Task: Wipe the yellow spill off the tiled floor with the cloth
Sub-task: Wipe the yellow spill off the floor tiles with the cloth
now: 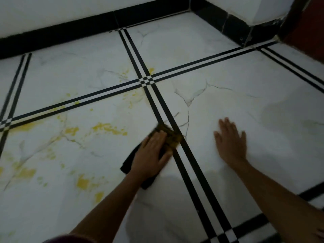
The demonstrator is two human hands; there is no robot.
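My left hand presses flat on a dark cloth on the white marble-look tiled floor, right beside a black double stripe. The cloth's far end is stained yellow; its dark tail trails back under my wrist. Yellow spill lies in patches and smears to the left of the cloth, across the left tiles and along the stripe lines, with small spots near the stripe crossing. My right hand rests palm down on the bare tile to the right, fingers spread, holding nothing.
A black skirting runs along the white wall at the back. At the back right a white block with a black base juts out, and a reddish-brown surface stands at the far right. Black double stripes cross the floor.
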